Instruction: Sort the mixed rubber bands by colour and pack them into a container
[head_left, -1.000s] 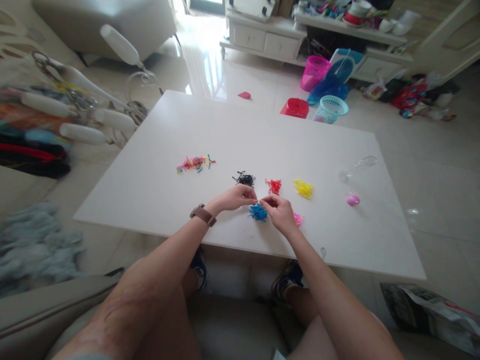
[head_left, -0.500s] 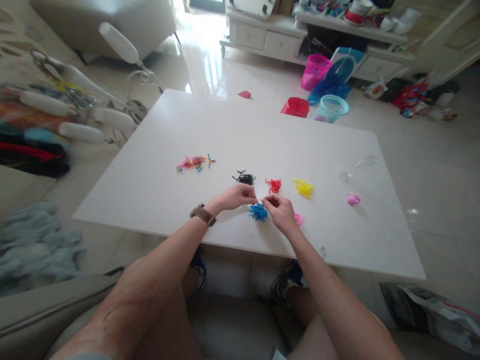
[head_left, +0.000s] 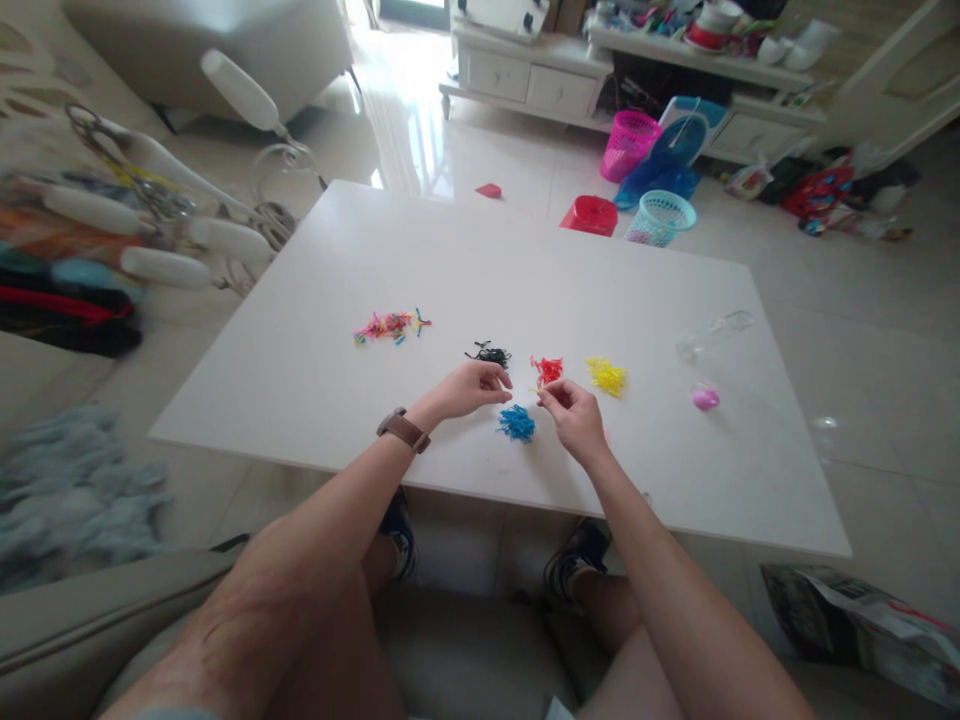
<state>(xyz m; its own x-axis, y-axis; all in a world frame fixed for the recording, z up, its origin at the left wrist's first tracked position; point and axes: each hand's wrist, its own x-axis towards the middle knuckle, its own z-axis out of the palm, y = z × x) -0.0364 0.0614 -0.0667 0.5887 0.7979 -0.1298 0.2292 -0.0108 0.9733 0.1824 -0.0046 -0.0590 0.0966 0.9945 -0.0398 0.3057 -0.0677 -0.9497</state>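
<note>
My right hand (head_left: 574,412) pinches a small yellow band (head_left: 535,391) between thumb and fingertips, over the gap between the red pile and the blue pile. My left hand (head_left: 480,386) has its thumb and fingers apart and holds nothing; a watch is on that wrist. Just beyond it lies a pile of black bands (head_left: 491,355). Blue bands (head_left: 517,423) lie between the two hands, nearer me. Red bands (head_left: 547,371) sit past my right fingertips, with yellow bands (head_left: 607,377) to their right. Mixed coloured bands (head_left: 388,325) lie farther left.
On the right of the white table (head_left: 420,420) are a clear plastic object (head_left: 716,335) and a pink object (head_left: 705,398). Baskets, among them a light blue one (head_left: 660,218), stand on the floor past the far edge. A white lamp (head_left: 240,90) rises at the left.
My hands have moved apart. The left fingers have opened and let go of the yellow band, while the right hand has shifted right with it, covering most of the pink pile.
</note>
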